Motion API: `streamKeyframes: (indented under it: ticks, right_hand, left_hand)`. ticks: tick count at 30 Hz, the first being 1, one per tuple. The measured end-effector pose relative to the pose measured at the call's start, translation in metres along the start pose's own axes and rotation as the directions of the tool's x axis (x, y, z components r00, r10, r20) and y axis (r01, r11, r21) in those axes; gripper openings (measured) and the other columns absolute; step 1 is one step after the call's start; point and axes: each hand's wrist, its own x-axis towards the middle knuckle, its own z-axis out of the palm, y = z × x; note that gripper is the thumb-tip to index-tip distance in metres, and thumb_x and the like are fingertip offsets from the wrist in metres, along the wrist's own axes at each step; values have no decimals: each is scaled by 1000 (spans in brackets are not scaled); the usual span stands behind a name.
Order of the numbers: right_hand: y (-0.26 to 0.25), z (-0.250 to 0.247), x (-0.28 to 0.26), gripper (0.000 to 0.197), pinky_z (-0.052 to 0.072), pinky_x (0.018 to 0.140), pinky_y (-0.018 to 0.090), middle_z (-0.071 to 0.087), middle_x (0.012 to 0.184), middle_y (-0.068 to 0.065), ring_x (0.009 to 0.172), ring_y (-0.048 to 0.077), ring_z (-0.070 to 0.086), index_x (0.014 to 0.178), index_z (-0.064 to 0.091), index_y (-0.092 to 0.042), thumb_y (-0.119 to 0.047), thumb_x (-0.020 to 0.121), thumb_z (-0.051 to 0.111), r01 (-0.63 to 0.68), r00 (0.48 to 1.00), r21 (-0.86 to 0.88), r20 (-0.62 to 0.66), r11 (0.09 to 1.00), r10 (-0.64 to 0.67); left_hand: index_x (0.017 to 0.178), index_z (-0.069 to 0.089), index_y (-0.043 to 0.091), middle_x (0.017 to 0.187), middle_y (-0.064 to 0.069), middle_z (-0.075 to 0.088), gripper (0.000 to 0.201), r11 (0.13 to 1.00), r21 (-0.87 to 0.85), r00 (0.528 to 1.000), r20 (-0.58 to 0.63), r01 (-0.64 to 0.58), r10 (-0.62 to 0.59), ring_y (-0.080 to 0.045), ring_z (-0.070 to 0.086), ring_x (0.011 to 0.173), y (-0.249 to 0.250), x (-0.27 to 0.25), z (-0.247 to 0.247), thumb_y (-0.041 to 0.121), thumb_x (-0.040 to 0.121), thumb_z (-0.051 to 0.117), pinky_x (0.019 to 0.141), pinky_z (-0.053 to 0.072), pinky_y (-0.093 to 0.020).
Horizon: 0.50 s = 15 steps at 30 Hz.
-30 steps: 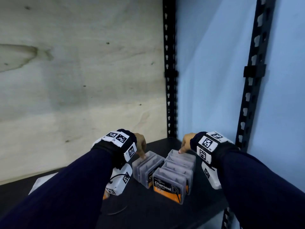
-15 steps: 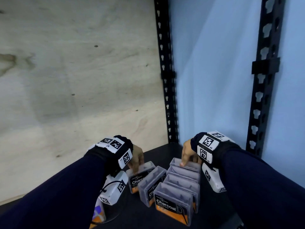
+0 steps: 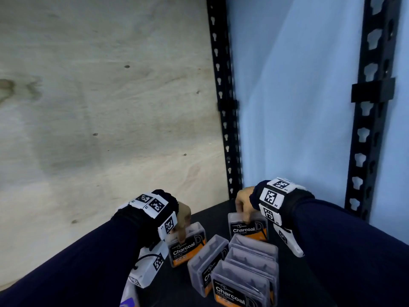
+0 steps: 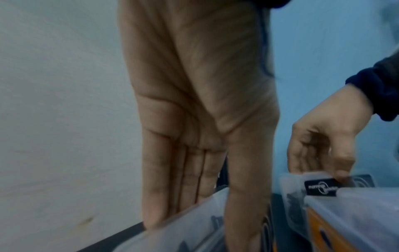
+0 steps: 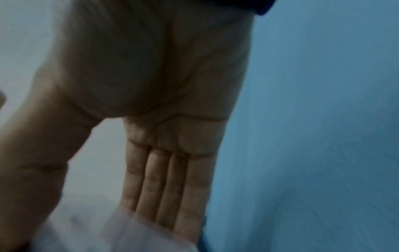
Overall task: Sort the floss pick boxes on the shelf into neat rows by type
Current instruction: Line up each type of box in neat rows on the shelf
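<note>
1. Two Charcoal floss pick boxes are in my hands; the rest stand in a front row (image 3: 247, 275) on the black shelf (image 3: 212, 214), my landmark throughout.
2. My left hand (image 3: 182, 218) pinches the left box (image 3: 188, 244) by its top edge, thumb on the label face, fingers behind. It sits left of the front row, tilted, which I judge a hold for turning it square.
3. My right hand (image 3: 243, 203) pinches the back box (image 3: 247, 227) the same way, directly behind the front row, label facing me; likely being seated as the row's last member.
4. One loose box (image 3: 208, 264) stands askew, touching the front row's left side; I judge it still unsorted.
5. The left wrist view shows thumb and fingers (image 4: 172, 179) straddling the clear lid, hidden from the head view by the wristband. The head view alone shows labels and row order.
6. The right wrist view is blurred; its box is only a pale shape.
</note>
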Motion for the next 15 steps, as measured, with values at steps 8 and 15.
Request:
streamKeyframes:
  ticks: [8,15]
  right_hand:
    - [-28,-4,23,48,35,44,3,56,134,10,87,11,48,131,52,-8,-5,84,63,201,980,-38,12,979,-201]
    - [-39,-7,25,50,39,64,17,55,135,9,89,11,50,132,52,-12,-11,84,65,252,968,-72,5,965,-252]
  left_hand:
    - [110,64,2,65,1,49,33,994,99,999,-3,-52,52,-6,44,51,0,0,-1,23,84,67,28,29,-3]
    - [110,65,-2,88,-8,56,41,994,101,996,-65,-51,58,-19,49,67,1,-3,2,27,82,68,50,36,-17]
